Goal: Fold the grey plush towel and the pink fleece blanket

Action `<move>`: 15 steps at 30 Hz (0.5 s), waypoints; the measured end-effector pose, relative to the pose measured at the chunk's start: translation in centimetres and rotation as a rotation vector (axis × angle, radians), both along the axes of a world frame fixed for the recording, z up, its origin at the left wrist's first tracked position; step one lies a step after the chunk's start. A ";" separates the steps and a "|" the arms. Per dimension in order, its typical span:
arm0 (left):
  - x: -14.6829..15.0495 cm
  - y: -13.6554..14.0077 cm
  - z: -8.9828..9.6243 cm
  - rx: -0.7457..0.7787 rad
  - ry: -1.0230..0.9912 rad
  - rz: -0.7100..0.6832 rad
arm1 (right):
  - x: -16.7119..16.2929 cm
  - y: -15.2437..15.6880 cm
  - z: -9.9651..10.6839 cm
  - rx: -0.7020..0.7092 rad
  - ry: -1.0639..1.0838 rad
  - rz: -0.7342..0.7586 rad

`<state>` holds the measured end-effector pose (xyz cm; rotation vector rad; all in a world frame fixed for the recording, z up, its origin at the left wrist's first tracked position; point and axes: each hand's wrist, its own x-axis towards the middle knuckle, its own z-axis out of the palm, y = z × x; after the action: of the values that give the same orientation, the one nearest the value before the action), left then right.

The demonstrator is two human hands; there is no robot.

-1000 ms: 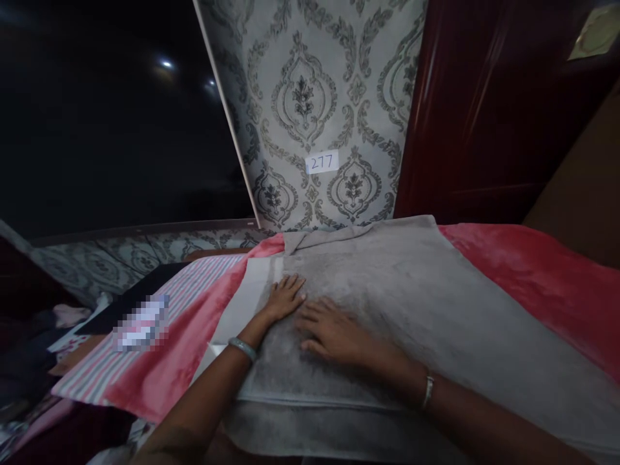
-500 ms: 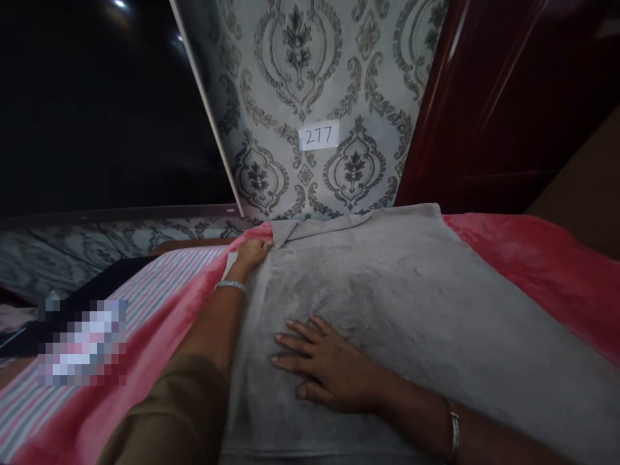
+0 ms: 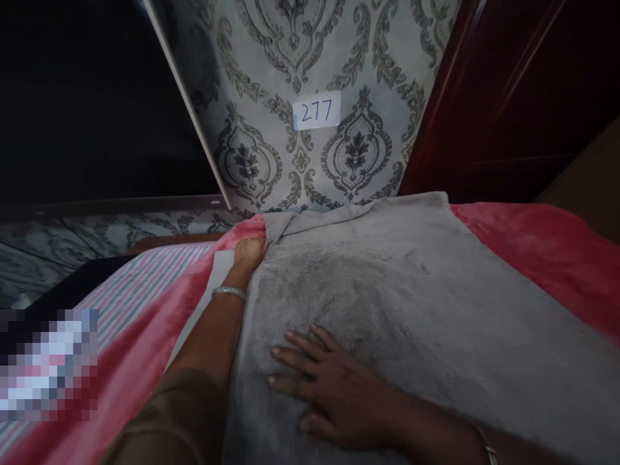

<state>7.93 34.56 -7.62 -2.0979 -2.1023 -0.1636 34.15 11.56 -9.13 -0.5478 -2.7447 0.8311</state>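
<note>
A grey plush cloth [image 3: 407, 303], like a large towel, lies spread before me, with its far left edge folded over in creases. At its far left side my left hand [image 3: 250, 253] is closed, the fingers curled on the cloth's edge; the fingertips are partly hidden. My right hand [image 3: 334, 387] rests palm down on the near middle of the cloth, fingers spread, holding nothing. Darker brushed patches mark the pile around and beyond it. A paler strip of the cloth shows left of my left forearm.
Pink-red bedding [image 3: 537, 258] lies under the cloth, with a striped sheet [image 3: 145, 278] at the left. Behind stands a patterned wall with a paper label [image 3: 316, 111] reading 277. A large black screen [image 3: 97, 103] is at left, a dark red glossy panel [image 3: 489, 110] at right.
The view has shifted slightly closer and lower on the wall. My right hand has slid a little toward me, still flat. My left hand keeps its place at the cloth's edge.
</note>
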 end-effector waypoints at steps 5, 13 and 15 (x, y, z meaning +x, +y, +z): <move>0.3 -0.6 1.3 -0.015 -0.022 -0.027 | -0.1 0.2 -0.2 0.035 0.001 0.003; 1.0 -9.4 3.3 0.023 0.000 -0.193 | -0.2 0.0 -1.1 0.148 -0.026 -0.017; 0.9 -12.7 1.9 -0.055 0.010 -0.214 | -0.3 0.0 -1.3 0.187 -0.040 -0.029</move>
<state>8.80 21.86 -5.72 -2.3483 -1.8932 -0.1228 33.87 11.55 -10.46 -0.5695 -2.8043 0.5542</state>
